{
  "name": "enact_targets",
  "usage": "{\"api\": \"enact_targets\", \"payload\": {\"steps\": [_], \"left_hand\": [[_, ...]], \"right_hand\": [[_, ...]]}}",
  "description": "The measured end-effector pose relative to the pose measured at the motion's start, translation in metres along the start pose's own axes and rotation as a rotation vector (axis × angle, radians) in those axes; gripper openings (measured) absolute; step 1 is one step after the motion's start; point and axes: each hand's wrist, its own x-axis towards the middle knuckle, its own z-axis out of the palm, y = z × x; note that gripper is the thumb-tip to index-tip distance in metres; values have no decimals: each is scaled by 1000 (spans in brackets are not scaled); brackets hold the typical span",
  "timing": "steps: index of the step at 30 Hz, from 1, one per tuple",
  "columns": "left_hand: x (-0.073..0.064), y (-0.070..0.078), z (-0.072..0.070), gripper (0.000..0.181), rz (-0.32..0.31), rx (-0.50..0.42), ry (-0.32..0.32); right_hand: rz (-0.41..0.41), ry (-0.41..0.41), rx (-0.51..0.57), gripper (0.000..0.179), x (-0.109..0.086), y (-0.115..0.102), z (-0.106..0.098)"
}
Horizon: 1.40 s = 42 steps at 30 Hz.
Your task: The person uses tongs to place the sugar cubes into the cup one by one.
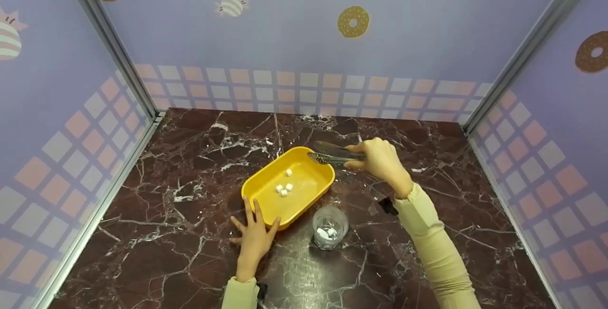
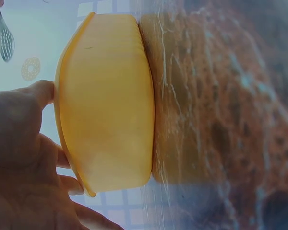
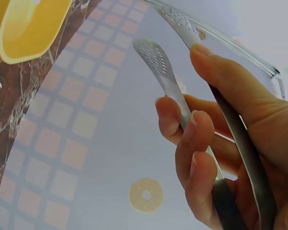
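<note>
A yellow plastic basin (image 1: 308, 192) holds several small white cubes (image 1: 284, 193) on its floor. My left hand (image 1: 255, 236) rests at the basin's near left end with fingers spread, some fingertips touching the rim; the left wrist view shows the thumb and fingers along that rim. My right hand (image 1: 380, 160) grips metal tongs (image 1: 338, 153) above the basin's far right corner. In the right wrist view, the two perforated tips of the tongs (image 3: 156, 60) stand apart with nothing between them. A clear glass (image 1: 331, 218) with white pieces at its bottom stands right of the basin's near side.
Everything stands on a dark red marbled tabletop (image 1: 190, 233). Small white crumbs lie scattered about it. Purple panels (image 1: 285, 24) with doughnut prints enclose the back and both sides, joined by grey metal posts (image 1: 114, 43).
</note>
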Motion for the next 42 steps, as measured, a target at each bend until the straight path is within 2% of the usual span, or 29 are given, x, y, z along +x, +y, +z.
{"api": "enact_targets", "payload": {"steps": [17, 22, 29, 36, 42], "left_hand": [[0, -1, 0, 82, 6, -12, -1], [-1, 0, -1, 82, 11, -13, 7], [-1, 0, -1, 82, 12, -10, 14], [-1, 1, -1, 81, 15, -9, 15], [0, 1, -1, 80, 6, 4, 11]], "right_hand": [[-35, 18, 66, 36, 39, -25, 24], [-56, 18, 60, 36, 44, -26, 35], [-25, -5, 30, 39, 50, -28, 48], [-28, -37, 34, 39, 57, -28, 66], [-18, -33, -26, 40, 63, -29, 84]]}}
